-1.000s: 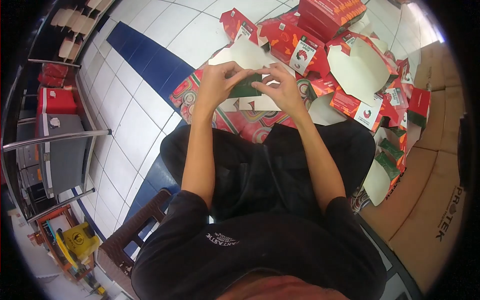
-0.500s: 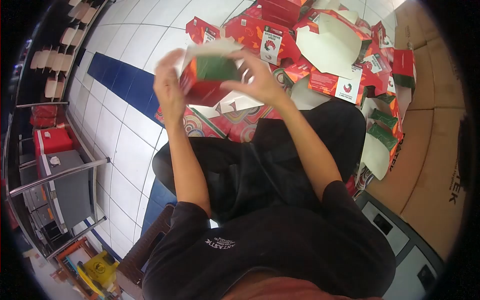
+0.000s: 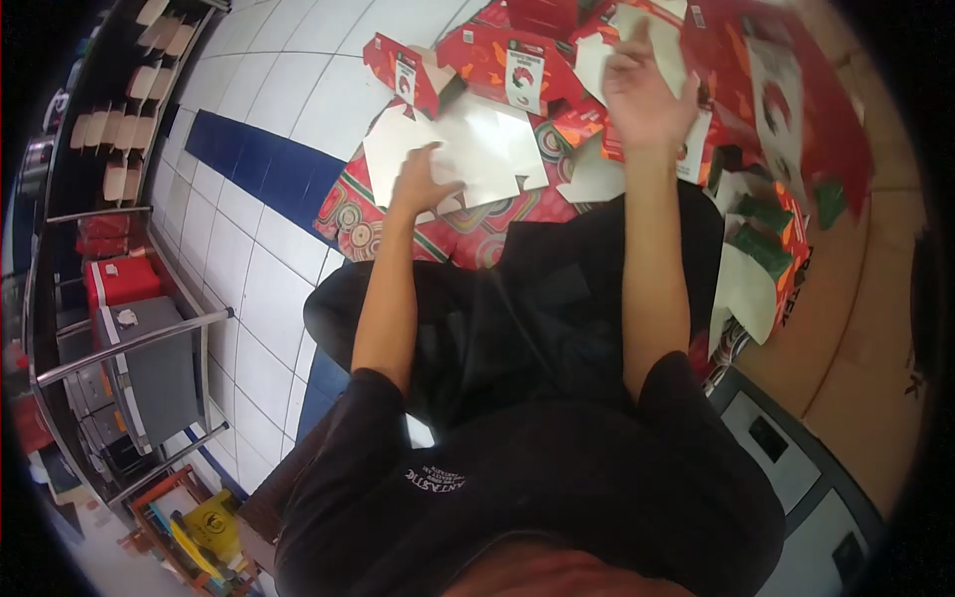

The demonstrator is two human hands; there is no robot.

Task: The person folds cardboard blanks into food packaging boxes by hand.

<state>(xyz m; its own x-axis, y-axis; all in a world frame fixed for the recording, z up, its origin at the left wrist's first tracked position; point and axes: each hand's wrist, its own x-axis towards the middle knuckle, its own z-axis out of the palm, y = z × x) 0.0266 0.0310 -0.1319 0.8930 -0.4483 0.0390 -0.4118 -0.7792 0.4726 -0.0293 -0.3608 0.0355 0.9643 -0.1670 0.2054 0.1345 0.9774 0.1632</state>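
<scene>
My left hand [image 3: 426,183] is open, fingers and thumb apart, at the front edge of a white unfolded carton blank [image 3: 487,149]; whether it touches the card I cannot tell. Up and to the right, my right hand [image 3: 652,99] is raised with its fingers spread and nothing in it. It is slightly blurred and hovers over a heap of red cartons. A large blurred red carton [image 3: 821,95], with a white label panel, appears right of that hand and apart from it. Another red carton [image 3: 522,70] with a white label lies behind the blank.
A patterned red mat [image 3: 368,209] lies under the cartons and in front of my crossed legs. Brown cardboard boxes [image 3: 875,289] stand on the right. A metal rack [image 3: 134,343] with grey and red cases is on the left, beside white floor tiles [image 3: 259,289].
My hands have parted and let go of the red and green carton. The right hand moved up and right, the left lower. A blurred red carton now shows at upper right; the white blank is uncovered.
</scene>
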